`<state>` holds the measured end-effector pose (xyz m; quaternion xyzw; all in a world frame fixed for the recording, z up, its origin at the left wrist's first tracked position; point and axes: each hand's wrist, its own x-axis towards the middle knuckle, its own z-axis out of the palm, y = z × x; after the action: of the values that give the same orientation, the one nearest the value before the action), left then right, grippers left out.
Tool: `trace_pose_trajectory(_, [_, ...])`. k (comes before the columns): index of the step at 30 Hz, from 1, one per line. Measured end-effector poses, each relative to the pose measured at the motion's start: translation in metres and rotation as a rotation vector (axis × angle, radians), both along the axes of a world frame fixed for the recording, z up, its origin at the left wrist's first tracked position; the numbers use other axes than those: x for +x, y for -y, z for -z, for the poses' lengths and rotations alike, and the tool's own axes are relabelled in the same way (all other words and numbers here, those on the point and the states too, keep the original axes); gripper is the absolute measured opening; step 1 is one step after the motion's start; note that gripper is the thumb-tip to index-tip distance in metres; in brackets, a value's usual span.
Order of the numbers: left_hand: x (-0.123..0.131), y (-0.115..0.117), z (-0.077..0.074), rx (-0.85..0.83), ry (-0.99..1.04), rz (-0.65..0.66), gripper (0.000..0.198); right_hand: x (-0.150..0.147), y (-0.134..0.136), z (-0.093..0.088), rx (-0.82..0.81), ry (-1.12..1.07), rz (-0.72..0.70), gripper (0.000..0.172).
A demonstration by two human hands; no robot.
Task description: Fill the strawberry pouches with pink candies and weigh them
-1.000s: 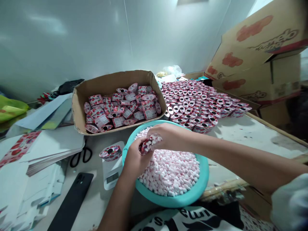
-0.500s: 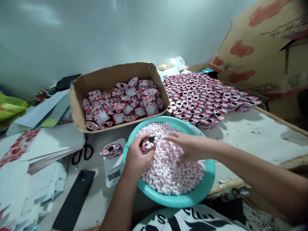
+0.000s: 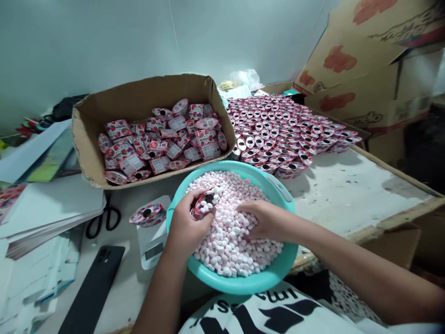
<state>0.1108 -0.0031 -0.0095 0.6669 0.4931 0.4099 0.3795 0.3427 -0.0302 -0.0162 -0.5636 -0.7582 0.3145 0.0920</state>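
From my head camera, my left hand [image 3: 186, 227] is closed around a small red-and-white packet [image 3: 204, 204], gripping it with its open mouth turned up and a few pink and white candies sitting in it, right over the near-left part of the teal bowl [image 3: 278, 266]. My right hand [image 3: 262, 220] lies palm down in the heap of candies [image 3: 236, 241] that fills the bowl, fingers curled into the pile; I cannot tell whether they have actually caught any. Just left of the bowl, another open packet [image 3: 148, 215] sits on top of a small white scale [image 3: 153, 241]. Behind the bowl stands a cardboard tray [image 3: 85, 153] loaded with filled packets, and to its right a wide spread of empty open packets [image 3: 285, 134] covers the table. On my left lie black scissors [image 3: 100, 219], a dark phone [image 3: 92, 292] and a stack of flat white cartons [image 3: 45, 218]. Big cardboard boxes [image 3: 365, 65] lean at the far right.
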Motion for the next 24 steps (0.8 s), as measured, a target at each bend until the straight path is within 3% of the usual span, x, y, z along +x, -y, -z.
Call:
trace_pose_trajectory(5, [0.0,-0.001,0.001,0.009,0.001,0.029,0.04,-0.007,-0.018,-0.027,0.005,0.058,-0.057,0.015])
trace_pose_trajectory(10, [-0.001,-0.002,0.002,0.02,-0.009,0.05,0.041,-0.021,-0.038,-0.073,0.217,-0.083,-0.06,0.014])
trace_pose_trajectory(14, [-0.003,0.0,0.0,0.031,-0.016,0.077,0.038,-0.038,-0.043,-0.094,0.259,-0.083,-0.118,0.015])
trace_pose_trajectory(18, [-0.003,-0.001,-0.002,0.025,-0.006,0.08,0.037,-0.045,-0.035,-0.092,0.305,-0.02,-0.162,0.02])
trace_pose_trajectory(24, [0.002,-0.005,0.002,-0.014,0.013,0.062,0.044,-0.038,-0.008,-0.059,0.444,-0.174,0.061,0.033])
